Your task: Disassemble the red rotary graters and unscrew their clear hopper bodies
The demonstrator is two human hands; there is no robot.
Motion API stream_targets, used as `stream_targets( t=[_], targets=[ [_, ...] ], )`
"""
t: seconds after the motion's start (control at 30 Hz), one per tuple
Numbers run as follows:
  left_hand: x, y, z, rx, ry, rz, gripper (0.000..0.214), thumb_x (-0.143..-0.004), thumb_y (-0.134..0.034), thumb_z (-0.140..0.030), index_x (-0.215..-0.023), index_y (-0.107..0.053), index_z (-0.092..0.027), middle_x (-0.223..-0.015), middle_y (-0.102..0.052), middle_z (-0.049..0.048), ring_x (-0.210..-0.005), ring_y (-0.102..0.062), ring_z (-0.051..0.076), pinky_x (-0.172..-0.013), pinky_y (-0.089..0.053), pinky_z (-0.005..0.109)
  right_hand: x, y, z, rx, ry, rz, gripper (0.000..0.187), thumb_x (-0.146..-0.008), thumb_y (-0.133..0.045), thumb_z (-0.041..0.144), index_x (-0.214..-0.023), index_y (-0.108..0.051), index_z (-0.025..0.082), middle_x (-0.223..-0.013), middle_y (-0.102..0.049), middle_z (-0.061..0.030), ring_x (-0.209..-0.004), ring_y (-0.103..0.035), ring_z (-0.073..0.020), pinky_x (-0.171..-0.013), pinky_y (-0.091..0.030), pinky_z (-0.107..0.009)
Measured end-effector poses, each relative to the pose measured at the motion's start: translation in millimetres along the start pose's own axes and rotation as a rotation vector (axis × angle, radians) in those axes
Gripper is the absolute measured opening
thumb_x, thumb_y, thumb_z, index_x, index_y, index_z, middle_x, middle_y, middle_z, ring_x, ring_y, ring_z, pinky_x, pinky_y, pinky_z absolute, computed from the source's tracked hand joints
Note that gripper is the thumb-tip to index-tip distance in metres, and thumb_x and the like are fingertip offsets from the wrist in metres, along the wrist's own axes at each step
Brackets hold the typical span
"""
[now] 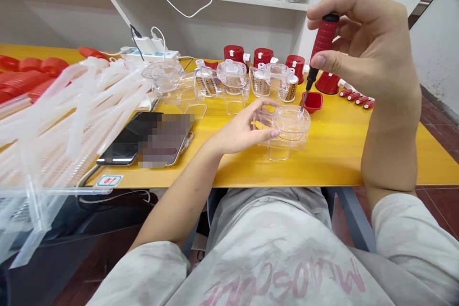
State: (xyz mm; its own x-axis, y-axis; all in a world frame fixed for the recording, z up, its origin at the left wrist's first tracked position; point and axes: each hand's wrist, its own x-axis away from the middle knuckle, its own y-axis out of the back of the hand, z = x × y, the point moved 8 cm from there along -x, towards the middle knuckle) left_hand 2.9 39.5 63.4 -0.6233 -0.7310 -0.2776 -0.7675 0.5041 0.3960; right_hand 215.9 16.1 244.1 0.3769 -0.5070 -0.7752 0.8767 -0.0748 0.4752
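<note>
My left hand [244,129] grips a clear plastic housing [287,134] that stands on the yellow table [358,153] in front of me, fingers wrapped around its left side. My right hand [362,43] is raised above it, fingers closed on the red handle of a screwdriver [319,52]. The screwdriver's black shaft points down and its tip touches the housing's top rim. A small red tray [311,101] sits just behind the housing.
Several clear housings with grater drums [233,81] line the table's middle, with red caps [263,56] behind them. A pile of white plastic parts [68,119] fills the left. A phone [125,141], a power strip [150,52] and small red-white pieces [355,95] lie around.
</note>
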Motion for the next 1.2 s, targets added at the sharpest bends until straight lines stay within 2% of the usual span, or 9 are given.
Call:
stream_targets(
  t=[0.07, 0.23, 0.4, 0.5, 0.77, 0.83, 0.97, 1.07, 1.2],
  targets=[
    [0.1, 0.1, 0.8, 0.007, -0.002, -0.001, 0.078, -0.089, -0.096, -0.063, -0.150, -0.063, -0.026, -0.135, -0.075, 0.0109, -0.121, -0.074, 0.032, -0.099, -0.065, 0.043, -0.2, 2.0, 0.1, 0.029, 0.014, -0.011, 0.051, -0.076, -0.106, 0.048, -0.125, -0.091, 0.051, -0.123, -0.085, 0.0004, -0.113, -0.081, -0.0319, -0.087, -0.076, -0.045],
    [-0.1, -0.5, 2.7, 0.019, 0.007, 0.003, 0.079, -0.088, -0.098, -0.064, -0.150, -0.063, -0.028, -0.134, -0.074, 0.0101, -0.122, -0.074, 0.032, -0.096, -0.065, 0.042, 3.2, -1.0, 6.9, -0.058, 0.021, 0.017, 0.058, -0.082, -0.095, 0.031, -0.133, -0.087, 0.057, -0.138, -0.082, 0.0051, -0.136, -0.079, -0.0334, -0.098, -0.078, -0.045],
    [-0.2, 0.3, -0.2, 0.004, -0.010, -0.010, 0.079, -0.088, -0.097, -0.065, -0.149, -0.064, -0.028, -0.130, -0.073, 0.0087, -0.117, -0.073, 0.030, -0.097, -0.064, 0.042, 3.3, -0.2, 5.3, -0.036, -0.025, 0.002, 0.042, -0.085, -0.097, 0.044, -0.126, -0.090, 0.052, -0.128, -0.086, 0.0008, -0.106, -0.083, -0.0306, -0.095, -0.079, -0.050],
    [-0.2, 0.2, -0.1, 0.005, -0.002, -0.004, 0.079, -0.089, -0.097, -0.065, -0.149, -0.063, -0.028, -0.131, -0.073, 0.0087, -0.118, -0.074, 0.030, -0.097, -0.064, 0.041, 1.9, 2.1, 4.6, 0.033, -0.001, -0.001, 0.042, -0.085, -0.101, 0.055, -0.125, -0.091, 0.052, -0.127, -0.086, 0.0006, -0.112, -0.083, -0.0315, -0.091, -0.077, -0.047],
    [-0.9, -0.1, 0.3, -0.003, -0.006, -0.008, 0.080, -0.088, -0.097, -0.066, -0.149, -0.064, -0.027, -0.131, -0.074, 0.0093, -0.118, -0.073, 0.030, -0.097, -0.063, 0.041, 4.4, -2.7, 11.1, -0.083, 0.006, 0.011, 0.053, -0.084, -0.094, 0.033, -0.132, -0.089, 0.055, -0.135, -0.085, 0.0055, -0.130, -0.083, -0.0318, -0.097, -0.079, -0.045],
    [-0.8, 0.0, -0.2, -0.007, -0.003, -0.010, 0.079, -0.088, -0.096, -0.066, -0.149, -0.064, -0.027, -0.129, -0.074, 0.0089, -0.117, -0.073, 0.030, -0.097, -0.063, 0.041, 4.8, -3.5, 10.7, -0.097, -0.012, 0.012, 0.051, -0.082, -0.095, 0.035, -0.129, -0.090, 0.053, -0.129, -0.087, 0.0037, -0.123, -0.085, -0.0322, -0.101, -0.079, -0.047],
    [-0.1, 0.4, -1.8, -0.010, -0.012, -0.014, 0.078, -0.089, -0.096, -0.066, -0.150, -0.063, -0.028, -0.131, -0.073, 0.0091, -0.115, -0.072, 0.029, -0.096, -0.064, 0.041, 3.6, 1.2, 5.4, 0.023, -0.018, -0.002, 0.048, -0.079, -0.101, 0.047, -0.126, -0.090, 0.052, -0.124, -0.088, 0.0024, -0.107, -0.086, -0.0313, -0.087, -0.079, -0.045],
    [0.2, 0.0, -1.7, -0.009, -0.015, -0.009, 0.078, -0.091, -0.095, -0.067, -0.150, -0.063, -0.028, -0.130, -0.073, 0.0089, -0.114, -0.073, 0.029, -0.096, -0.064, 0.041, 2.8, 4.4, 3.1, 0.061, -0.014, -0.002, 0.048, -0.081, -0.103, 0.049, -0.126, -0.090, 0.054, -0.127, -0.087, 0.0038, -0.118, -0.085, -0.0322, -0.088, -0.078, -0.045],
    [-0.2, 0.2, -1.8, -0.022, -0.022, -0.013, 0.079, -0.089, -0.095, -0.067, -0.150, -0.063, -0.027, -0.132, -0.073, 0.0093, -0.115, -0.072, 0.029, -0.097, -0.064, 0.041, 3.9, 3.5, 5.1, -0.041, -0.010, 0.013, 0.058, -0.081, -0.103, 0.037, -0.135, -0.087, 0.052, -0.137, -0.084, 0.0034, -0.129, -0.082, -0.0325, -0.099, -0.078, -0.045]
  ],
)
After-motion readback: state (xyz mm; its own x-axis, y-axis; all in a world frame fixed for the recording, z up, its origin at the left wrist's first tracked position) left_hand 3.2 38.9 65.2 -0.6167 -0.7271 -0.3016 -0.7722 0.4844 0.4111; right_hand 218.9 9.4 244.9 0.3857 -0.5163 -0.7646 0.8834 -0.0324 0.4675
